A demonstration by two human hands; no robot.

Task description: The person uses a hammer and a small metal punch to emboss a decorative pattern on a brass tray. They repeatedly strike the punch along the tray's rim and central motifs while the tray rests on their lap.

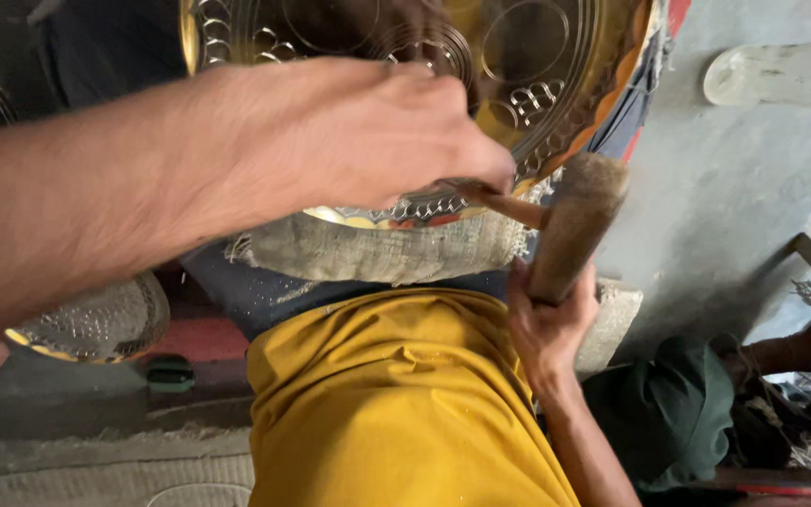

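Your left hand pinches a thin punch against the embossed brass plate resting on burlap padding just beneath it, while your right hand grips the wooden mallet poised beside the punch.

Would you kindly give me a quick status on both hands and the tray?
Left hand pinching punch on brass tray. Right hand gripping mallet, against punch end. Tray on burlap pad; nothing blocking.
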